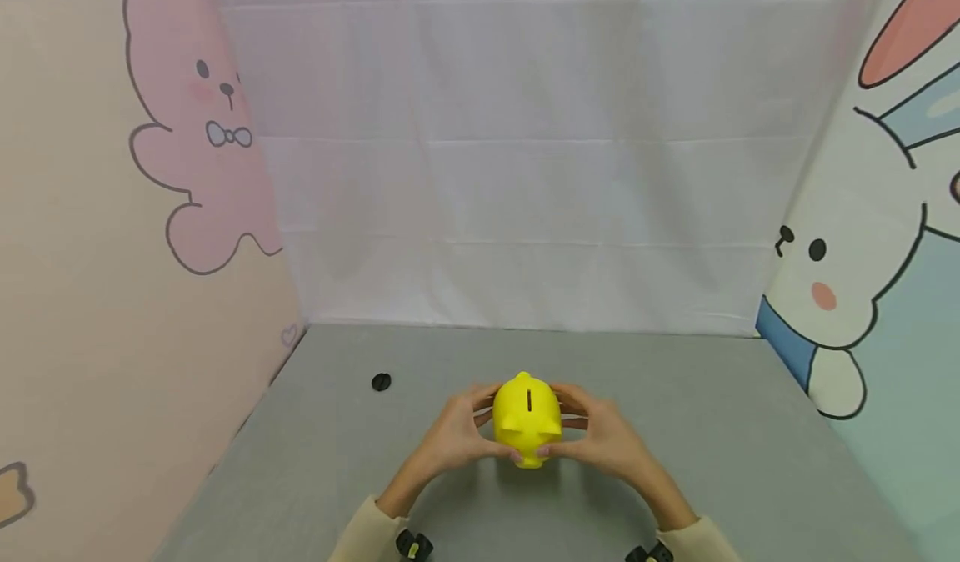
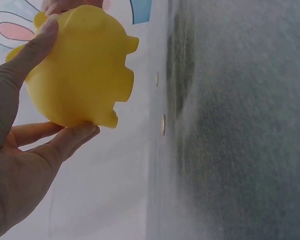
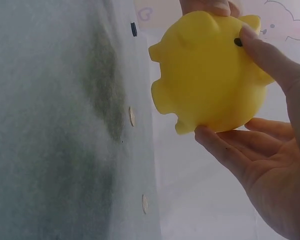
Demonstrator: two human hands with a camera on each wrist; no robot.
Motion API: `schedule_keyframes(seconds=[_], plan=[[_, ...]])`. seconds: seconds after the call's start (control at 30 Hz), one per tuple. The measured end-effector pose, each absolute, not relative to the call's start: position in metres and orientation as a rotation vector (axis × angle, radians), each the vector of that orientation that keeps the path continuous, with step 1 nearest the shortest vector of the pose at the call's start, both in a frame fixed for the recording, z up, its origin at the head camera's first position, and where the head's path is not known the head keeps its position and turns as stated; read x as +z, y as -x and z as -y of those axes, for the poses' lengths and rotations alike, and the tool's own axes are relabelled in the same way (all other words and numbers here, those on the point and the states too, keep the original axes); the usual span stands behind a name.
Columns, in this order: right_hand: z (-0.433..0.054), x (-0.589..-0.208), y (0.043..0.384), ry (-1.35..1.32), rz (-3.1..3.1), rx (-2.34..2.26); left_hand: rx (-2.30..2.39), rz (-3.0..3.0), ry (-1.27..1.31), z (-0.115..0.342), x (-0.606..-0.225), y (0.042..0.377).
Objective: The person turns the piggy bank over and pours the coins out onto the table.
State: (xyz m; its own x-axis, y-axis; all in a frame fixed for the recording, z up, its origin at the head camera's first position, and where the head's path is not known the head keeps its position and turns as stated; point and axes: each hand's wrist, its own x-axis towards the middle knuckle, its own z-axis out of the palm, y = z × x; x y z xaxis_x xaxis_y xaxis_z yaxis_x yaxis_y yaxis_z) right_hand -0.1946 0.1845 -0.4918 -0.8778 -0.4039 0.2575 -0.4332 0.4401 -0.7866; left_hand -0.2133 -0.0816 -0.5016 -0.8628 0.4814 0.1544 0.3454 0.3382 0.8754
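Observation:
Both hands hold a yellow piggy bank (image 1: pixel 527 418) between them, lifted over the grey table. A dark coin slot faces up toward the head camera. My left hand (image 1: pixel 463 430) grips its left side, thumb at the front and fingers behind. On the other side, my right hand (image 1: pixel 600 433) grips it in the same manner. Its stubby feet point down at the tabletop in the left wrist view, where the piggy bank (image 2: pixel 82 65) hangs above the surface. Two coins, one nearer (image 3: pixel 131 116) and one farther off (image 3: pixel 145 204), show on the table in the right wrist view.
A round black plug (image 1: pixel 381 382) lies on the grey table (image 1: pixel 675 395), left of and beyond the left hand. White cloth (image 1: pixel 525 170) hangs behind the table's far edge. Walls with cartoon animals stand on both sides.

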Motion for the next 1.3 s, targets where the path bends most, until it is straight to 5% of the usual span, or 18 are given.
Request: schedule_keyframes(seconds=[0.27,0.5,1.3], plan=[[-0.185,-0.49,0.192,-0.814,2.446,1.359,1.521,-2.667,-1.047,0.079,-0.505,0.217],[-0.186,-0.496,0.192,-0.807,2.478,1.381,1.491,-2.664,-1.028,0.079,-0.509,0.217],[-0.172,-0.482,0.193,-0.251,2.799,1.591,1.582,-2.501,-0.416,0.069,-0.507,0.216]])
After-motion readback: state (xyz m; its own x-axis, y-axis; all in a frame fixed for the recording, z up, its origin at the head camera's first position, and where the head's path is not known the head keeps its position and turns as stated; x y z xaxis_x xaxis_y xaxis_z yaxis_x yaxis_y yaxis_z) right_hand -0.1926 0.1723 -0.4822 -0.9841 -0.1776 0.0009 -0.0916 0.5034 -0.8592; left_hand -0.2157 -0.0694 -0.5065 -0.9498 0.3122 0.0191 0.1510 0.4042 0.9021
